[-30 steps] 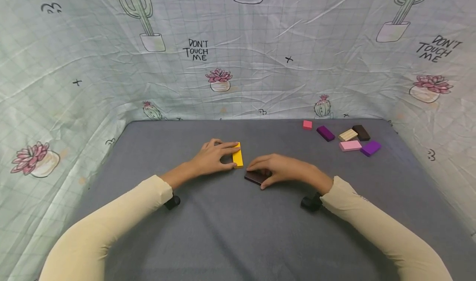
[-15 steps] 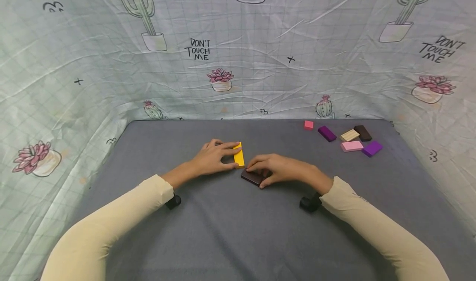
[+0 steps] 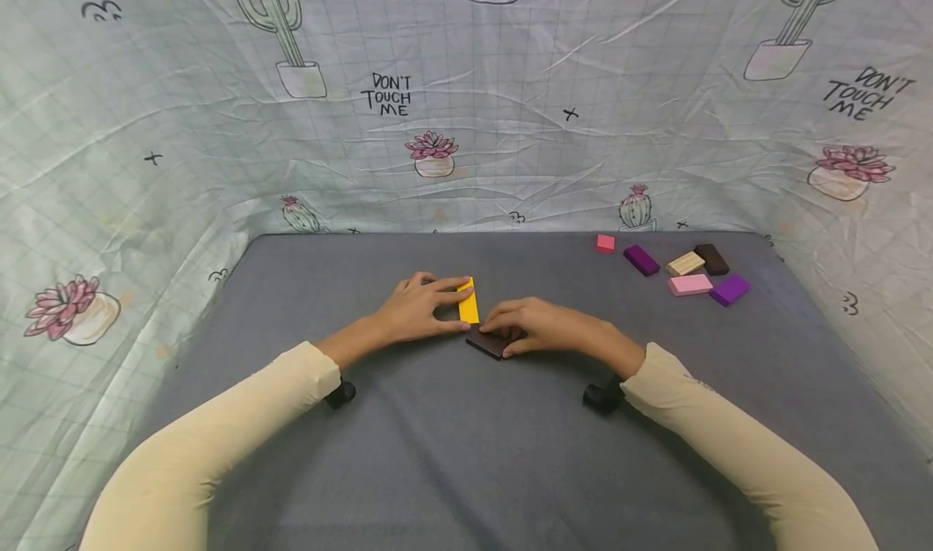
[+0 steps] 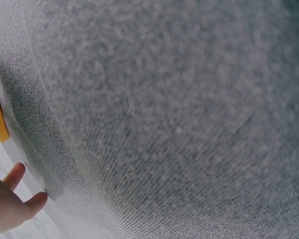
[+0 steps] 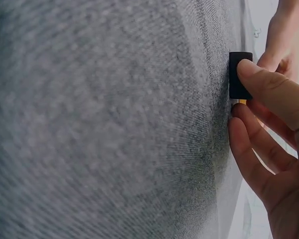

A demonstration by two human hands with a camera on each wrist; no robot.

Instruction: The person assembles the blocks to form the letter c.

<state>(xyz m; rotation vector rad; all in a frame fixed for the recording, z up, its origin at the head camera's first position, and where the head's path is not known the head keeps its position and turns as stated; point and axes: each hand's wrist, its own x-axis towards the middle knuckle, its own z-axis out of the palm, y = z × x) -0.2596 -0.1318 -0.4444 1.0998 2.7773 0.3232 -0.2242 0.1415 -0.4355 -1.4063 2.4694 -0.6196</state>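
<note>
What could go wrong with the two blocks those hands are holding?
The dark brown block in the right hand is right by the near end of the yellow block; too hard a push might knock the yellow one askew.

The left hand has its thumb close to where the blocks come together, so it could get lightly pinched or keep them from lining up neatly.

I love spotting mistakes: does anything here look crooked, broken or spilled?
Nothing looks broken or spilled. The yellow rectangular block and the dark brown rectangular block near it look crooked: they point different ways.
</note>
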